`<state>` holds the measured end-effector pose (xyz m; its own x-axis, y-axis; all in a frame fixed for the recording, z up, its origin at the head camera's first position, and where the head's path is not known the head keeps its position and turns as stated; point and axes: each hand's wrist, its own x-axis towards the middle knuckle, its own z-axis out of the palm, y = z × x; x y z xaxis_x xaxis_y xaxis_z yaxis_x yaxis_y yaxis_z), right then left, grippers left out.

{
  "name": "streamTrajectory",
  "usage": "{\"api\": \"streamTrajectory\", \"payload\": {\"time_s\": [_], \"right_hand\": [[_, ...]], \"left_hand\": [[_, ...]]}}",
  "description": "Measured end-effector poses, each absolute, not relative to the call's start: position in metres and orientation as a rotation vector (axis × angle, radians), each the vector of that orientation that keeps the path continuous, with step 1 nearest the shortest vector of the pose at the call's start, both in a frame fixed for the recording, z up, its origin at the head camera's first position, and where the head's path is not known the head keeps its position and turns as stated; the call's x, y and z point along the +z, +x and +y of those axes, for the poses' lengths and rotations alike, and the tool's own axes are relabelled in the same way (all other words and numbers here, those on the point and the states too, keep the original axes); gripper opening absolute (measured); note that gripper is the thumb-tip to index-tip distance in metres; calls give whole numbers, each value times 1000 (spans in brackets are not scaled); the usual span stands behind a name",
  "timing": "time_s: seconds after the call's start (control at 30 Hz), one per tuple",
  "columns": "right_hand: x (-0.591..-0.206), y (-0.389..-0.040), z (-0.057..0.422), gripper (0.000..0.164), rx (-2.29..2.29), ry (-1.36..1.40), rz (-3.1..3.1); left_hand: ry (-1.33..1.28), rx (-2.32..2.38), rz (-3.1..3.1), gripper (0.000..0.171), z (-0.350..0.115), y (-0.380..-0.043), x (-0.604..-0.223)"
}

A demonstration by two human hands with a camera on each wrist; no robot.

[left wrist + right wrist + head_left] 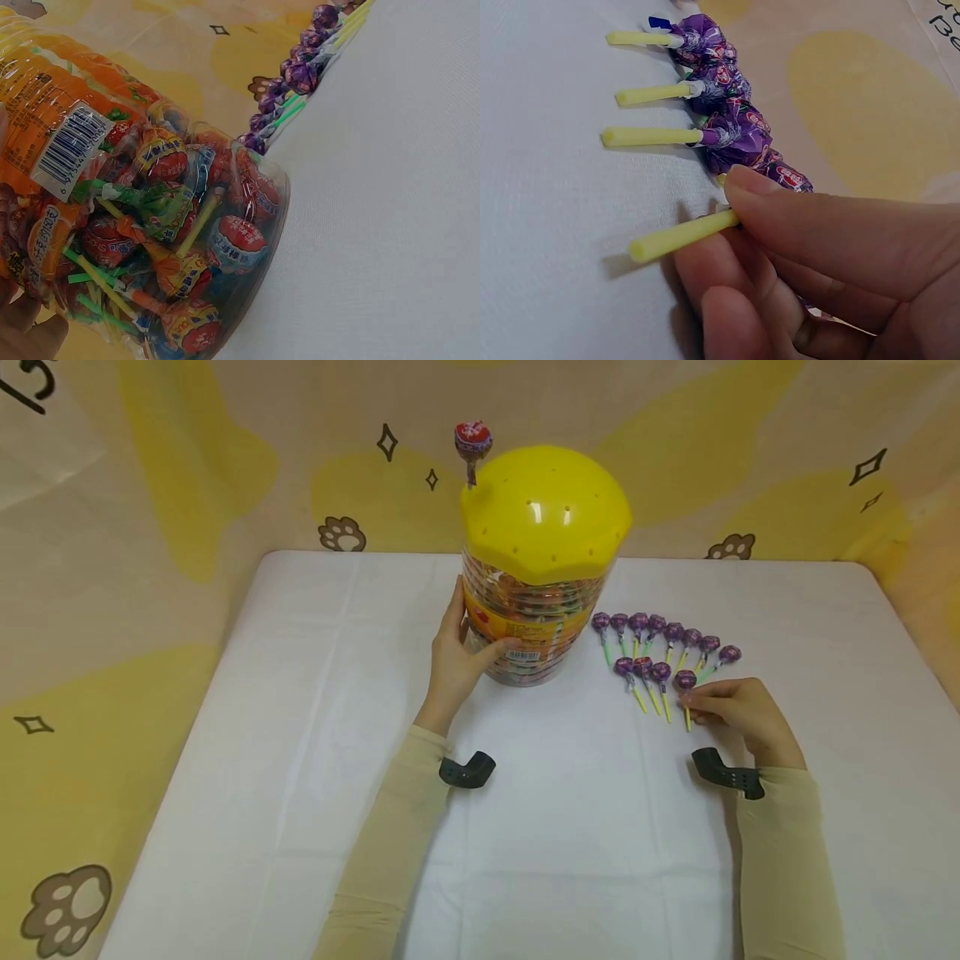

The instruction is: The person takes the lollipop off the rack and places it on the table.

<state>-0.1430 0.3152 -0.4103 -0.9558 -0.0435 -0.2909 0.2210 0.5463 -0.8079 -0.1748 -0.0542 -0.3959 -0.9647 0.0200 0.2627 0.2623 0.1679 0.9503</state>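
Note:
A clear ribbed jar [536, 635] full of wrapped lollipops stands toward the back of the table, capped by a domed yellow lid [551, 514] with small holes. One red-and-purple lollipop [473, 442] sticks up from the lid's left edge. My left hand [459, 656] grips the jar's left side, its thumb across the label near the barcode [73, 152]. To the right, my right hand [742, 710] pinches a purple-wrapped lollipop [686, 680] at the front row's right end. In the right wrist view, its yellow stick [679, 234] juts out between thumb and fingers.
Several purple lollipops [673, 632] with green or yellow sticks lie in a back row right of the jar. In front of them is a shorter row with yellow-stick lollipops [642, 667]. A white cloth [555, 843] covers the table; a patterned backdrop [697, 460] rises behind it.

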Motion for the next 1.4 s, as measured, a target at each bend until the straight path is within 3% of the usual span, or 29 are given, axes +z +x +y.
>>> {"api": "streamTrajectory", "payload": {"time_s": [0.5,0.83,1.03,1.3,1.4], "right_hand": [[-410,-144,311,17,-1470,190,2502],[-412,-144,309,36,-1436,208,2570],[-414,-146,310,41,-1459,228,2555],[-409,-142,311,39,-1506,194,2539],[-407,-140,311,26,-1587,213,2499]], "left_hand": [[-292,-1902,-2235,105,-55,-176,-398],[-283,-1900,-2236,98,-55,-176,-397],[-295,-1898,-2224,108,-55,-176,-398],[-296,-1907,-2222,113,-55,-174,-396],[-291,-1912,-2224,113,-55,-174,-397]]}}
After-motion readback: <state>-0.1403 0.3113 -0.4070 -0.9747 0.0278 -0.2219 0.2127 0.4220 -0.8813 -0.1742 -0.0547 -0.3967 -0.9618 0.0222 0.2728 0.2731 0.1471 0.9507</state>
